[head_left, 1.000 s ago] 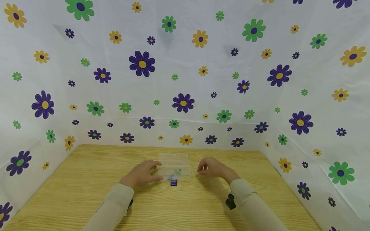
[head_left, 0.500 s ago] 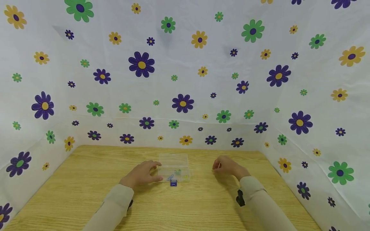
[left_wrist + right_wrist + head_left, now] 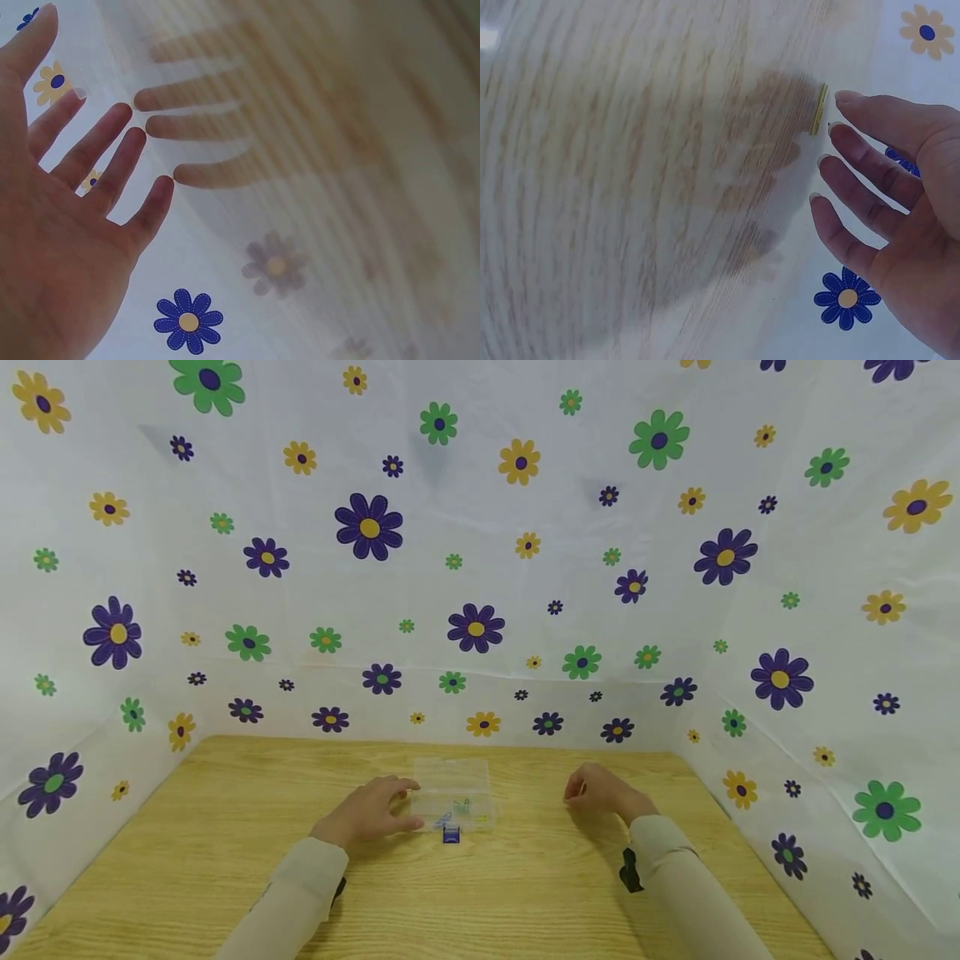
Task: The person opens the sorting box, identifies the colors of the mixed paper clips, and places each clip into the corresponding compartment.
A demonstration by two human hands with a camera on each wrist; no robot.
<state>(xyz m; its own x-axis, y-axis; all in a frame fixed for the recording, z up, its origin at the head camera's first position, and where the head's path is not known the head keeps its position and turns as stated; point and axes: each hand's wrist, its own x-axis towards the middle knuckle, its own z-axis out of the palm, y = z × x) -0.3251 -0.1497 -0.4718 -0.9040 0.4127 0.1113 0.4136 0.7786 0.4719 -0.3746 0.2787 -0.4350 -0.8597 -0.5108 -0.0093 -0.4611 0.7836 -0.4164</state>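
The clear plastic box [image 3: 453, 793] lies near the middle of the table [image 3: 187, 860], its lid swung back towards the flowered backdrop [image 3: 480, 543], and a few small coloured items can be made out inside it, too small to be named. A small dark blue clip [image 3: 451, 834] is seen just in front of the box, at its near edge; whether it touches the box cannot be told. The left hand [image 3: 369, 811] is laid against the left side of the box, fingers spread and nearly straight, the fingertips touching the plastic; nothing is gripped by it, and its place has not been altered over the last second. What has changed is on the other side: the right hand [image 3: 597, 792], which a second ago was held just beside the right edge of the box, has been drawn away to the right and is now well apart from it, low over the table. In the right wrist view its fingers [image 3: 870, 169] are shown loose and slightly bent, and a small yellow thing [image 3: 819, 109] is seen edge-on at the tips of the upper fingers; whether it is pinched or only lies beside them cannot be told. It is judged that something small has been carried off from the box while the box is steadied by the left hand.
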